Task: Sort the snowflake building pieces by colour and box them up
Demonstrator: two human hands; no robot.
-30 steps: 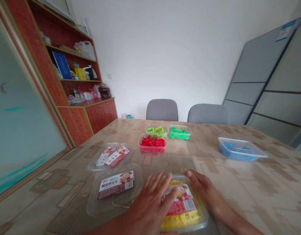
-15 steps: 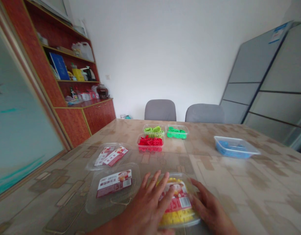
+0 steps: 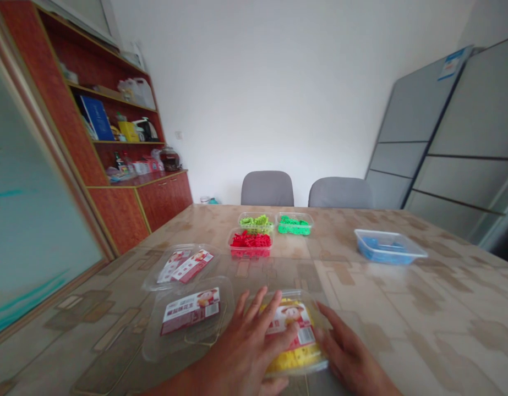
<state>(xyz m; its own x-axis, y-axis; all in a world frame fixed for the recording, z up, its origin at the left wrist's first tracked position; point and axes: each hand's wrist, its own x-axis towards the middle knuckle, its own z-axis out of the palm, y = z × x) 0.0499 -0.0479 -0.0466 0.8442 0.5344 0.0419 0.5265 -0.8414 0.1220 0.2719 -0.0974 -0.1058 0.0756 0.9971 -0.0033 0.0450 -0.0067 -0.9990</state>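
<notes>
A clear plastic container (image 3: 295,357) full of yellow pieces stands on the near part of the table, its lid on and bearing a red and white label (image 3: 293,319). My left hand (image 3: 249,341) lies across the lid's left side with fingers spread apart. Against the container's right side, my right hand (image 3: 344,346) is curled and grips it. Left of my left hand rests a loose clear lid (image 3: 154,335) with a similar label. Farther back lie more labelled lids (image 3: 154,275), overlapping.
Beyond my hands stand open clear boxes of red pieces (image 3: 251,242), lime green pieces (image 3: 257,221) and bright green pieces (image 3: 294,224). A box with blue contents (image 3: 386,247) is at the right. Two grey chairs (image 3: 267,188) (image 3: 340,192) stand behind the table.
The view has turned slightly, so everything sits a little farther left in the picture. Both hands stay at the yellow container, and the label shows a bit more between them.
</notes>
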